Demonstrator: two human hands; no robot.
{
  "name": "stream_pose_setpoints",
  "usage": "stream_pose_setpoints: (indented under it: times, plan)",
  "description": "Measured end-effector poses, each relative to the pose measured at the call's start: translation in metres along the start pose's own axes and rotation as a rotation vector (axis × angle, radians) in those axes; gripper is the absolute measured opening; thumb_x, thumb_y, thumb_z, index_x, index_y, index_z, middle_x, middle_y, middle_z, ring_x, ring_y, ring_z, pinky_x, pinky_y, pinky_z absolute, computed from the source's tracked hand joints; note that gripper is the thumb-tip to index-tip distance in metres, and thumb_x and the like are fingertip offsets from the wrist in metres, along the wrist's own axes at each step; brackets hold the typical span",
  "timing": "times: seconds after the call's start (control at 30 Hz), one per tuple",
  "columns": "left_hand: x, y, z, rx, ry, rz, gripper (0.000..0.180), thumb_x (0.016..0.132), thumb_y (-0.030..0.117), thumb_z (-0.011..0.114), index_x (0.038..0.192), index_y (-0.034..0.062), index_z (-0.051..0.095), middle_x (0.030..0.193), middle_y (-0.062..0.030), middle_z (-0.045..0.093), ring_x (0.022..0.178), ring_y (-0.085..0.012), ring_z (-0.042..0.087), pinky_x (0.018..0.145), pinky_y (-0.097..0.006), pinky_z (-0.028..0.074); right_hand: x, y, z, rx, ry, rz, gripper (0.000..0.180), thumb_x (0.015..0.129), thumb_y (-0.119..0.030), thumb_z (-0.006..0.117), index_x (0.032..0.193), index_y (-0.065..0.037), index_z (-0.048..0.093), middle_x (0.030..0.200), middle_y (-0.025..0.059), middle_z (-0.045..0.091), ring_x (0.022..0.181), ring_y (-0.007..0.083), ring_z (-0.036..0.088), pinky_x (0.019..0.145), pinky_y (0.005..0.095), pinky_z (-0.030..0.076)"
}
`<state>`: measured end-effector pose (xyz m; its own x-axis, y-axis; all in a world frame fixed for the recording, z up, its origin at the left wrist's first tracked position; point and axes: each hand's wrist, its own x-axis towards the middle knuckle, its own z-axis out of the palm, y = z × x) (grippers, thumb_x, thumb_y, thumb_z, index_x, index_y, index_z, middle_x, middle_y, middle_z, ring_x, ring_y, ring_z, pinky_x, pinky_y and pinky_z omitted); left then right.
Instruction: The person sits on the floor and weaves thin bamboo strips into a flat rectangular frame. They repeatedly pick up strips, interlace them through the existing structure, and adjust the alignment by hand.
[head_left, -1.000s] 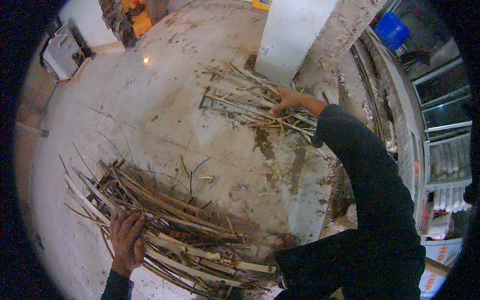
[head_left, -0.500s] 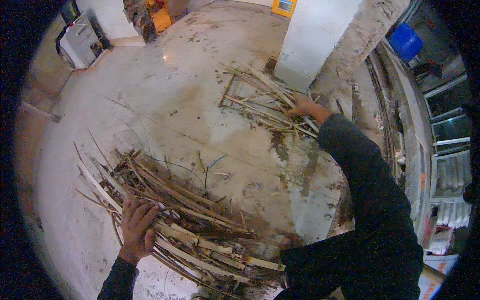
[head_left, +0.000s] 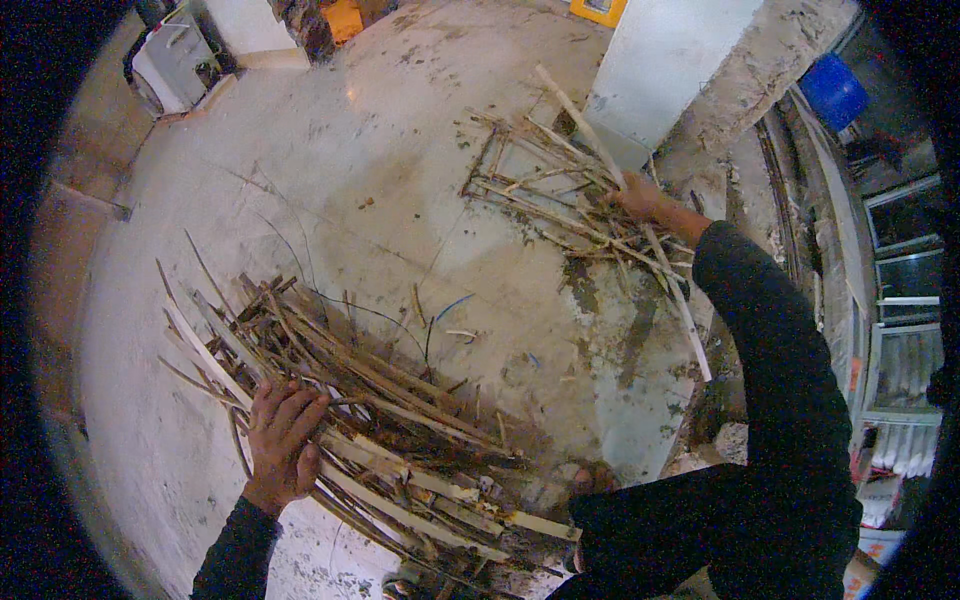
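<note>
Our left hand (head_left: 283,440) presses spread fingers on a bundle of splintery wood strips (head_left: 350,400); our right hand (head_left: 640,197) grips a long pale slat (head_left: 640,225) above a smaller pile (head_left: 540,185) on the dusty concrete floor (head_left: 330,180).

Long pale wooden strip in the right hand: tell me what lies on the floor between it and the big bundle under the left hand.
Mostly bare, stained concrete floor. Between the long pale wooden strip in the right hand and the big bundle of sticks under the left hand lie only a few loose thin slivers.
</note>
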<state>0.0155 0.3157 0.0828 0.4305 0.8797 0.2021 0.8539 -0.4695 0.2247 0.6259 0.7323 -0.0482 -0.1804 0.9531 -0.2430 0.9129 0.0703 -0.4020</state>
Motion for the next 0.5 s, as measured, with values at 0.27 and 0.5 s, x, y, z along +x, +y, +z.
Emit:
stream_pose_setpoints:
  times: [0.27, 0.5]
  plan:
    - [0.001, 0.0, -0.003, -0.073, 0.001, 0.015, 0.052, 0.09, 0.031, 0.05, 0.133, 0.0043, 0.063, 0.13, -0.019, 0.062, 0.126, -0.0421, 0.053, 0.118, -0.063, 0.029, -0.046, -0.025, 0.005, 0.115, -0.012, -0.038, 0.058, 0.097, -0.055, 0.063, 0.086, 0.002, 0.065, 0.071, 0.0077, 0.061, 0.065, 0.0178, 0.056, 0.06, 0.0413, 0.046]
    - [0.0, -0.003, 0.004, 0.014, -0.03, 0.018, 0.054, 0.086, 0.027, 0.058, 0.137, 0.0078, 0.061, 0.131, -0.0152, 0.061, 0.13, -0.0373, 0.052, 0.121, -0.059, 0.029, -0.137, -0.083, -0.023, -0.088, 0.183, -0.057, 0.067, 0.099, -0.061, 0.055, 0.099, 0.004, 0.068, 0.08, 0.0116, 0.068, 0.074, 0.0241, 0.063, 0.072, 0.0447, 0.052]
